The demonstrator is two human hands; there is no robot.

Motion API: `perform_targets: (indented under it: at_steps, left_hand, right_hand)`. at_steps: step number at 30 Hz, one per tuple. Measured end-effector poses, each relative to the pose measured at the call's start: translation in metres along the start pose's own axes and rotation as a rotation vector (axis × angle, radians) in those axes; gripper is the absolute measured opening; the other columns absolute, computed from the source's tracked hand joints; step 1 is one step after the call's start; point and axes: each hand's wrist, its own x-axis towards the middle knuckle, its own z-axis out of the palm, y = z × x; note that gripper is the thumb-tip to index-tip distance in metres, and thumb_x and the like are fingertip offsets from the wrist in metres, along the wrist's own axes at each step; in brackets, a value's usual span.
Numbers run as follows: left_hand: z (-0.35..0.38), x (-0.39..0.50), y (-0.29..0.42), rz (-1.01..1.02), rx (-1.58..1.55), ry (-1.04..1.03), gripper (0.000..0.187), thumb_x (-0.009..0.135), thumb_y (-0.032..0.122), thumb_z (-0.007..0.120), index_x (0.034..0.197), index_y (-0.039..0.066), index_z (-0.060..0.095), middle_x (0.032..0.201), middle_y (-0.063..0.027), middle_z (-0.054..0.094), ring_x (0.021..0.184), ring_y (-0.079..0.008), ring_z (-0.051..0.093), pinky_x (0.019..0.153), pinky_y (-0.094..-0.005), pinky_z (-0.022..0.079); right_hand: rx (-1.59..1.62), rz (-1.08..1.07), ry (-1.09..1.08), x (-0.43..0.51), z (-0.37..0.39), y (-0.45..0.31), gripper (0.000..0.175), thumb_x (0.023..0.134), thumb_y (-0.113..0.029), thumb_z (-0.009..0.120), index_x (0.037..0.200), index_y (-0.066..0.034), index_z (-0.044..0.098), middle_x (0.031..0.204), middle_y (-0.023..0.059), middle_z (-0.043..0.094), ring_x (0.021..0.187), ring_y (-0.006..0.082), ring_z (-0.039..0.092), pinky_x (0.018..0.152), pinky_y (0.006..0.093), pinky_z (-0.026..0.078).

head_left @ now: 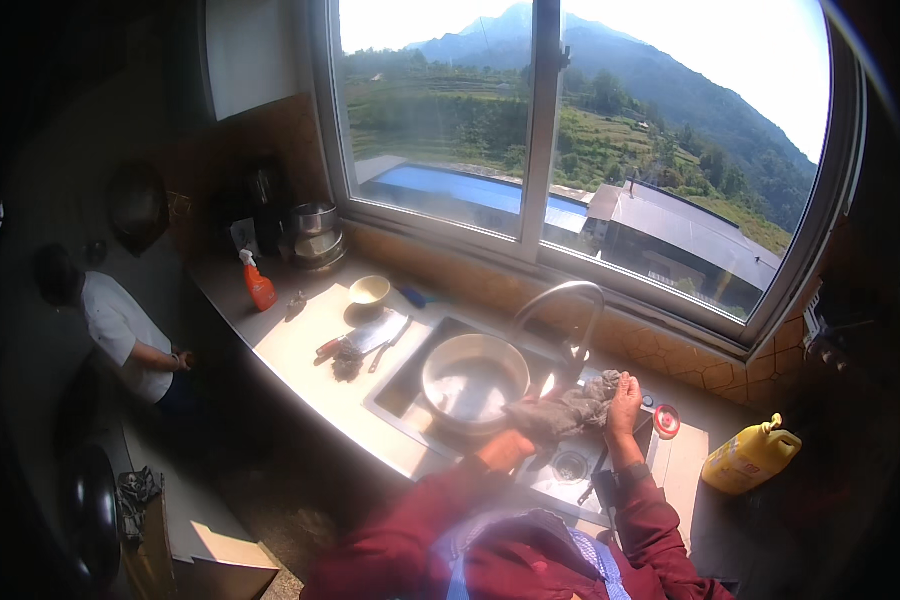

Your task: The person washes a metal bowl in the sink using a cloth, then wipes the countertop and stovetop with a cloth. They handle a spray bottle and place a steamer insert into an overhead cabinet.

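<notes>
A grey cloth (562,412), twisted and bunched, stretches between my two hands above the double-bowl sink (397,397). My left hand (508,450) grips its near left end. At the other end, my right hand (625,405) holds the cloth beside the faucet. A large metal basin (476,375) sits over the left bowl, with what looks like water inside. The curved metal faucet (600,307) rises behind the cloth; whether it runs cannot be told. Under my hands, the right bowl shows its drain strainer (570,466).
Left of the sink lie a cleaver (379,332), a small knife (381,356) and a dark scrubber (347,365). Beyond are a bowl (369,291), an orange spray bottle (257,283) and stacked pots (316,236). A yellow jug (750,457) stands right. A person (131,330) stands at far left.
</notes>
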Motion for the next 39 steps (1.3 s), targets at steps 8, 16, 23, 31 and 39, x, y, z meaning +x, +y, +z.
perform_targets:
  at_steps: [8,16,23,31,39]
  left_hand:
    - [-0.006,-0.046,0.078,0.191,0.200,0.225,0.056,0.098,0.056,0.053,0.132,0.012,0.053,0.121,-0.0140,0.065,0.109,-0.0286,0.063,0.097,-0.0478,0.050]
    - [-0.081,-0.006,0.121,0.344,0.287,-0.057,0.036,0.102,0.046,0.050,0.114,0.015,0.064,0.104,-0.0083,0.068,0.096,-0.0162,0.063,0.089,-0.0341,0.052]
    - [-0.113,-0.004,0.137,0.380,0.237,-0.062,0.030,0.102,0.040,0.047,0.110,0.013,0.058,0.098,-0.0037,0.061,0.088,-0.0181,0.056,0.080,-0.0326,0.049]
    - [-0.053,-0.040,0.160,0.555,0.360,0.581,0.041,0.102,0.048,0.052,0.098,0.009,0.062,0.083,-0.0046,0.061,0.076,-0.0182,0.056,0.072,-0.0370,0.047]
    - [-0.029,-0.034,0.113,0.786,0.926,0.927,0.055,0.099,0.050,0.056,0.118,0.000,0.066,0.103,-0.0122,0.071,0.091,-0.0209,0.065,0.088,-0.0354,0.051]
  right_hand:
    - [-0.770,-0.723,-0.385,-0.104,0.178,0.039,0.024,0.093,-0.026,0.066,0.086,-0.0043,0.060,0.093,0.0143,0.062,0.080,0.0327,0.060,0.070,0.0412,0.048]
    - [-0.383,-0.179,-0.238,-0.080,0.247,0.056,0.031,0.098,-0.016,0.059,0.072,0.0007,0.051,0.063,0.0106,0.050,0.061,0.0185,0.046,0.058,0.0364,0.041]
    - [-0.264,0.050,-0.401,-0.046,0.266,0.083,0.035,0.094,-0.013,0.059,0.065,-0.0063,0.040,0.063,-0.0001,0.037,0.059,0.0110,0.035,0.052,0.0324,0.032]
    - [-0.068,0.001,-0.576,-0.087,0.250,0.097,0.028,0.096,-0.012,0.060,0.072,-0.0064,0.046,0.071,-0.0029,0.046,0.065,0.0072,0.040,0.056,0.0259,0.034]
    - [0.004,0.185,-0.460,-0.038,0.248,0.075,0.017,0.095,-0.009,0.055,0.081,-0.0039,0.048,0.074,0.0014,0.049,0.069,0.0106,0.047,0.062,0.0301,0.046]
